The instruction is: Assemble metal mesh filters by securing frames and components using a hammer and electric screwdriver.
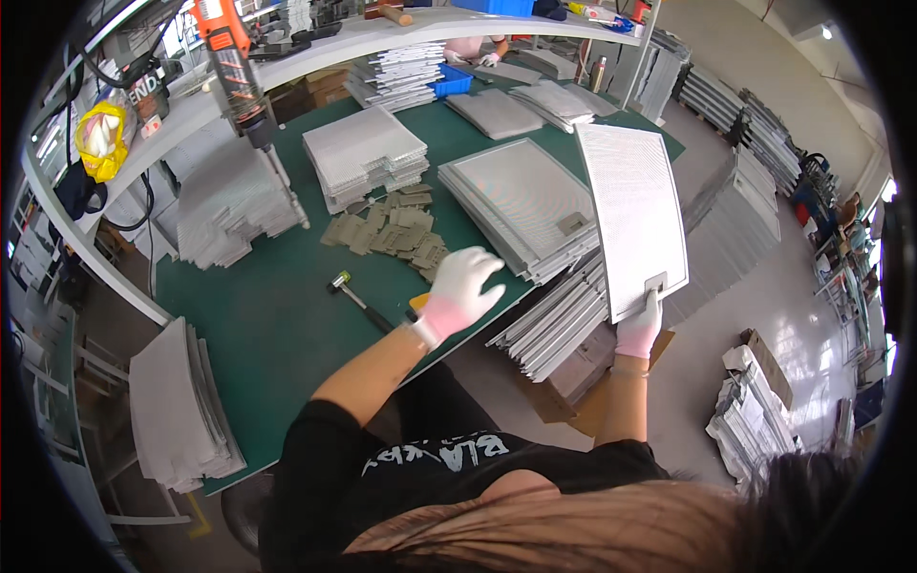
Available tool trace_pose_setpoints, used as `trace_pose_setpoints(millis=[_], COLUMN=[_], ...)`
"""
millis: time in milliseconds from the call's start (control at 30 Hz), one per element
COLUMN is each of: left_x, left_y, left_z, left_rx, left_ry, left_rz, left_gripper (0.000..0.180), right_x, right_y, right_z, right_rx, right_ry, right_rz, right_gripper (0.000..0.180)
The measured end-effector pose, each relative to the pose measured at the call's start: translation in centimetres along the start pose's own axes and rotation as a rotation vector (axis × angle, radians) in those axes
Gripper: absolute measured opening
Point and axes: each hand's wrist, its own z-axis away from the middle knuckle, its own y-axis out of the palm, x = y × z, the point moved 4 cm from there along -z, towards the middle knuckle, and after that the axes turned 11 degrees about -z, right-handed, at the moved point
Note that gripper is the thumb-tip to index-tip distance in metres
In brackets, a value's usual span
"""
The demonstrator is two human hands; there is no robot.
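My right hand point(642, 329), in a white and pink glove, grips the lower edge of a thin white mesh panel point(632, 210) with a pale frame. The panel stands nearly upright in the air, with a small grey plate point(655, 283) at its lower edge, by my thumb. My left hand point(463, 286), gloved the same way, hovers over the table's front edge with curled fingers apart and nothing visible in them. Just beyond it lies a stack of framed mesh panels point(516, 196); the top one bears a small grey plate. Loose grey metal plates point(387, 229) are heaped left of that stack.
A hammer point(358, 300) lies on the green table point(277, 315). More panel stacks stand at the far left point(368, 148) and left edge point(181, 401). An orange power driver point(229, 72) hangs at upper left. Tilted panels point(554, 320) stand below the front edge. Another person's gloved hand point(490, 59) shows behind.
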Motion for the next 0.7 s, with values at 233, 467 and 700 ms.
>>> trace_pose_setpoints(millis=[233,467,700], left_x=[0.3,1.0,1.5], left_y=[14.0,5.5,-9.7], left_z=[-8.2,-12.9,-11.5], left_rx=[0.377,0.014,-0.502], left_ry=[0.003,0.04,-0.032], left_rz=[-0.502,-0.489,-0.436], left_gripper=[0.027,0.014,0.027], right_x=[3.4,7.3,-2.1], right_y=[-5.6,-6.0,-1.9], right_z=[4.3,1.8,-5.9], right_rx=[-0.136,-0.049,-0.07], right_ry=[0.099,0.065,0.042], right_rz=[-0.191,0.015,0.075], right_gripper=[0.044,0.045,0.037])
